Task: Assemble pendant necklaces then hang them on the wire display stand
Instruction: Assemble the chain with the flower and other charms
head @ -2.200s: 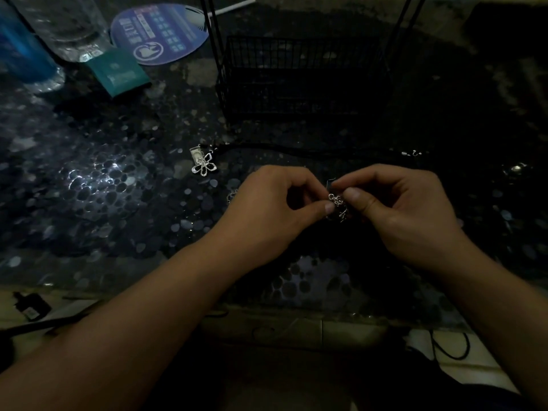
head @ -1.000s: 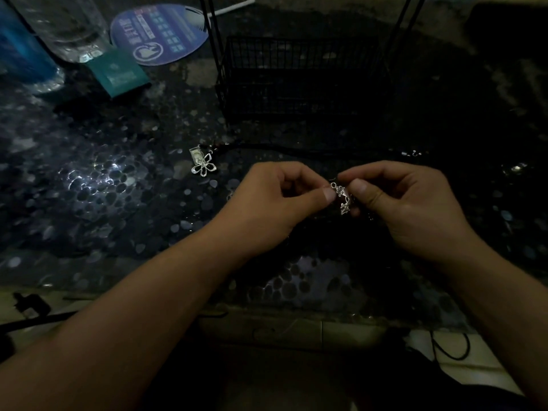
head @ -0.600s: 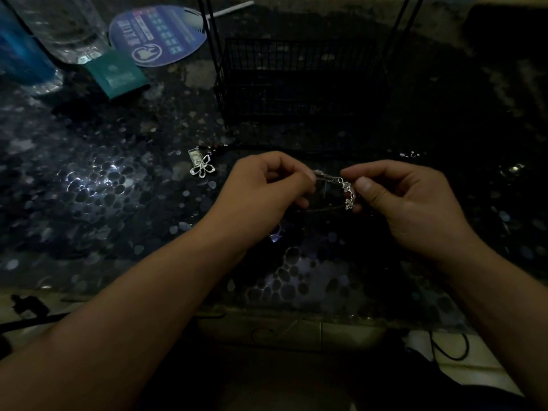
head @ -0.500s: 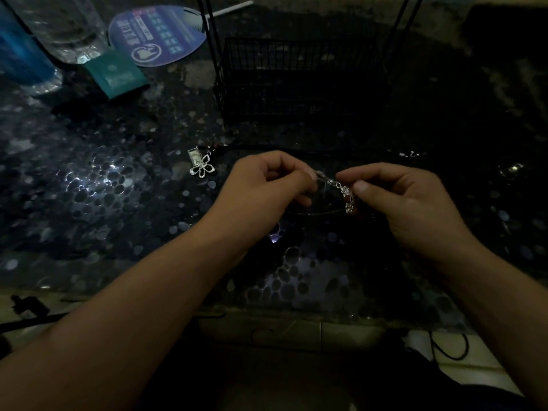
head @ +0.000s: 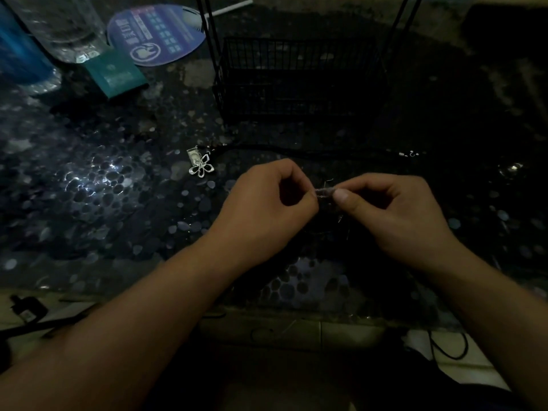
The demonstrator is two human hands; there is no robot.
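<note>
Both hands have closed the gap again: left hand (head: 267, 203) and right hand (head: 394, 209) pinch a blurred silver pendant (head: 324, 192) between fingertips. Assembly seems unfinished; a flower pendant (head: 201, 167) lies left on the table (head: 89, 188), wire stand (head: 296, 75) apparently bare.

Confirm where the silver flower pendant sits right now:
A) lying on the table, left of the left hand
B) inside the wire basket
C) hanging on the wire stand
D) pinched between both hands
A: the flower pendant lies flat on the table, apart from the left hand, in front of the wire stand; both hands pinch a different small, blurred silver piece.
</note>
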